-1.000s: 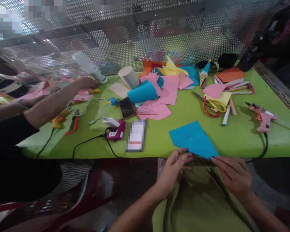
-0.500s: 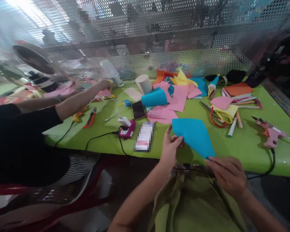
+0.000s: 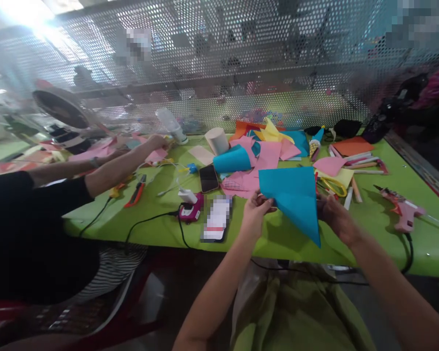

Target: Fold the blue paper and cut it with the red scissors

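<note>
A blue sheet of paper [image 3: 294, 195], tapering to a point at its lower right, is held up over the front of the table between my two hands. My left hand [image 3: 256, 209] pinches its left edge, thumb in front. At the right edge, my right hand [image 3: 334, 217] grips it with the fingers partly hidden behind the sheet. Just behind the paper lie yellow-handled scissors [image 3: 334, 186], partly covered, and cut pink paper [image 3: 269, 157]. To the left of my left hand is a phone with a lit screen [image 3: 217, 218].
A pink glue gun [image 3: 402, 209] lies at the right, its cord running over the front edge. Left stand a purple power adapter [image 3: 190, 208], a dark phone [image 3: 208, 178] and orange-handled pliers [image 3: 135, 191]. A co-worker's arm [image 3: 120, 163] reaches across the left side. A rolled blue paper [image 3: 232, 160] lies centrally.
My right hand has moved from the paper's lower corner up to its right edge. The sheet now stands more upright, its point hanging free. My left hand keeps its hold.
</note>
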`<state>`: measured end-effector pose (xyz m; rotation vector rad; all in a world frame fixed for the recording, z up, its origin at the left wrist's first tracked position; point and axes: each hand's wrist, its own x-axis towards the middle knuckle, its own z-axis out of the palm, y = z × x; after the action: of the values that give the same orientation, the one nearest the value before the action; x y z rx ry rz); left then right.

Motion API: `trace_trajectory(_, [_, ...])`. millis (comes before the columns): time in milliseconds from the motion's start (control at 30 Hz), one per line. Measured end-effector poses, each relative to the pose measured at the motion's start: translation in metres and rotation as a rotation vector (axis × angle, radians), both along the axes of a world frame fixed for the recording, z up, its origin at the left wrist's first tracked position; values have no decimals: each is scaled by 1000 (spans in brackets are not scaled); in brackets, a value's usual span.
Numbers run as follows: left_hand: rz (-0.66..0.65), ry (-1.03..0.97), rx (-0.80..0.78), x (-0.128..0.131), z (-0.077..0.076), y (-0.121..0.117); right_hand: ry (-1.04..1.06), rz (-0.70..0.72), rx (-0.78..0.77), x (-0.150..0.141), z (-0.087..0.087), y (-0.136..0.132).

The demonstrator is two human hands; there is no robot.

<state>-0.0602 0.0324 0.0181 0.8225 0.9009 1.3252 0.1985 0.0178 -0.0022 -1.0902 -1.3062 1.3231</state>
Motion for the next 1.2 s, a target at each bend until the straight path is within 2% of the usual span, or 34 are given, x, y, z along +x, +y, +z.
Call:
trace_trajectory(67, [40, 65, 20, 2, -1, 6, -1, 12, -33, -8, 7, 3])
trace_trajectory(200, [128, 146, 67, 9, -10, 17, -54, -78, -20, -19, 13, 15])
trace_trajectory(333, [101, 147, 50, 13, -22, 25, -117, -222, -53, -26, 6, 25])
trace_trajectory(433, [39, 155, 26, 10, -27, 27, -117, -249, -74, -27, 0, 26])
trace_trajectory(567, [-19, 204, 9, 5, -27, 27, -104, -256, -83, -24, -2, 24])
trace_trajectory(867, [-13, 188, -30, 3, -25, 24, -43, -277, -88, -26, -2, 21])
trace_trajectory(1067, [9, 167, -46, 0, -30, 24, -114, -292, -58, -29, 1, 17])
trace_trajectory(1200, [12, 150, -44, 1, -30, 22, -175, -314, -4, -27, -6, 18])
